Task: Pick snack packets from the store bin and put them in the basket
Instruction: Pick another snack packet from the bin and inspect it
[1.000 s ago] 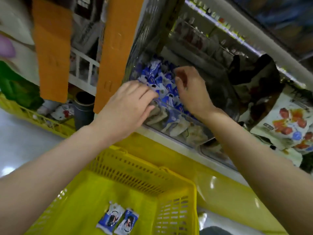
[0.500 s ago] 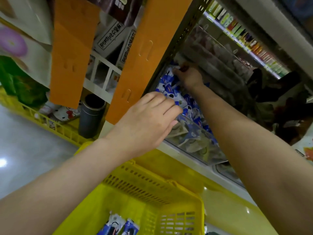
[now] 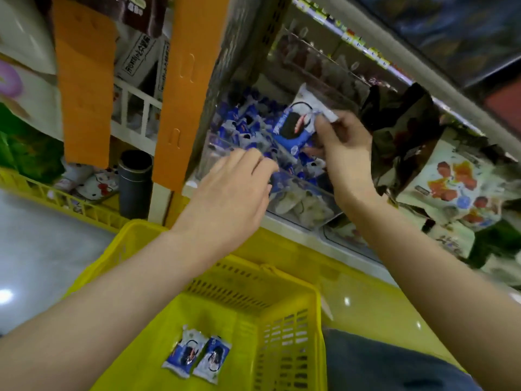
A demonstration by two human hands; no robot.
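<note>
Starting at the left, a cardboard box [image 3: 138,60] between orange panels [image 3: 84,80] carried black Chinese print, too blurred to read. Two packets [image 3: 197,355] lay side by side on the floor of the yellow basket [image 3: 293,334]. Above it, the left hand [image 3: 225,198] reached out with loose, stretched fingers, gripping nothing, its tips at the front rim of the clear store bin [image 3: 304,204]. Blue-and-white snack packets [image 3: 245,122] filled that bin, their lettering illegible. The right hand [image 3: 346,153] pinched one packet [image 3: 296,122] above the heap, its fingers hiding a corner. Fruit-printed bags [image 3: 456,179] were partly hidden at the right.
</note>
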